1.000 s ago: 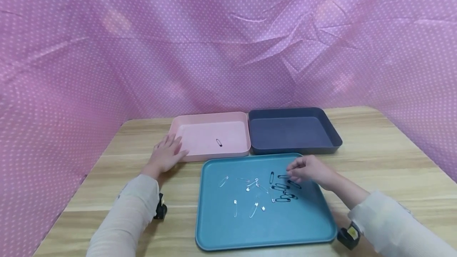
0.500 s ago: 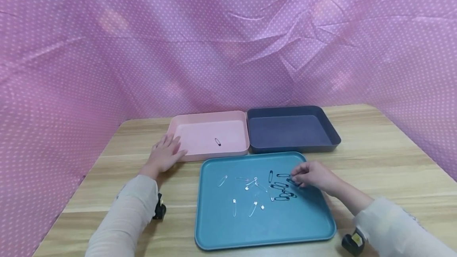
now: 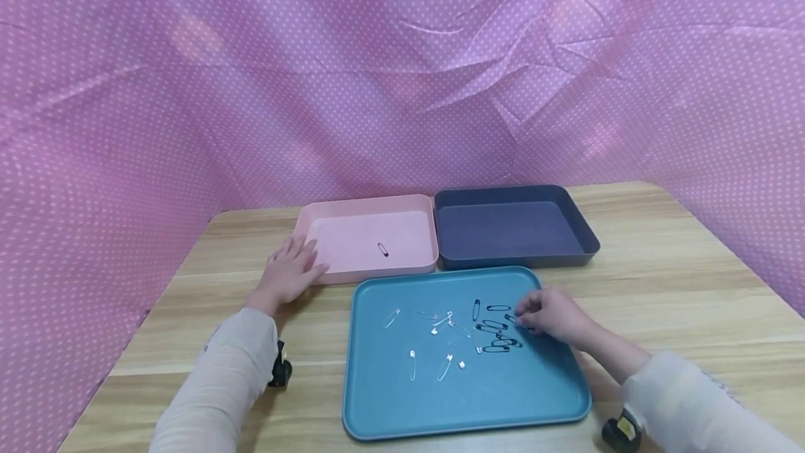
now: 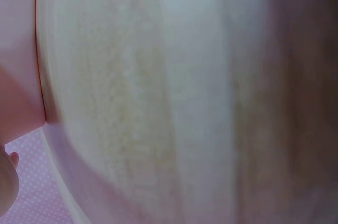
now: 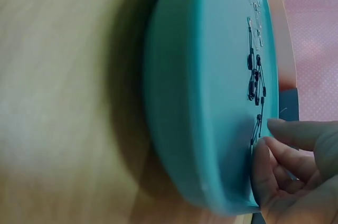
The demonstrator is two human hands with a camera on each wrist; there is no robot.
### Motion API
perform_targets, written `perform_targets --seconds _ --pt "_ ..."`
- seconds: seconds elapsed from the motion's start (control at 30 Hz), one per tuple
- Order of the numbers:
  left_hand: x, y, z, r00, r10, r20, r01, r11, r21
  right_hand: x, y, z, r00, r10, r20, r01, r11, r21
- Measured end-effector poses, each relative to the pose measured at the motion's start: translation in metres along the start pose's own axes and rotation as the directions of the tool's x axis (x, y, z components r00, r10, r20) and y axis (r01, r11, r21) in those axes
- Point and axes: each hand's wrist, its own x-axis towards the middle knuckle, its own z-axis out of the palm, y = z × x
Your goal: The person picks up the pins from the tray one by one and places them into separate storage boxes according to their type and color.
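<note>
My left hand [image 3: 287, 277] rests on the near left corner of the pink tray [image 3: 352, 275], fingers spread over its rim. Inside that tray lies one black safety pin [image 3: 383, 249]. My right hand [image 3: 553, 315] is low over the right part of the blue tray [image 3: 402, 404], thumb and fingertips pinching at a black safety pin [image 3: 510, 317]. The fingers partly cover this pin. Beside it sits a cluster of several black safety pins [image 3: 495, 349]. Silver safety pins [image 3: 445, 367] are scattered to the left. In the right wrist view, curled fingers [image 5: 261, 174] meet the pin at the tray surface.
Behind the blue tray, a dark navy tray [image 3: 516, 229] stands right against the pink one. All three are on a wooden table [image 3: 679, 285]. A pink dotted cloth [image 3: 402, 89] hangs behind and at both sides.
My right hand has shifted slightly right and down, off the upper horizontal black pin and onto the one beside it. The left hand stays in place.
</note>
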Motion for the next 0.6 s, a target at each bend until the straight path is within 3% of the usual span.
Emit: perform_targets --seconds 0.27,0.6 --pt "-0.0002 0.0010 -0.0007 1.000 -0.004 -0.005 0.004 1.000 0.000 0.0010 -0.0017 0.0039 0.999 0.029 -0.028 -0.031 0.994 -0.101" --pt "0.0010 0.0004 -0.0008 1.000 -0.009 0.007 0.009 1.000 0.010 0.0024 -0.0030 0.0059 0.999 0.028 -0.036 -0.033 0.988 -0.150"
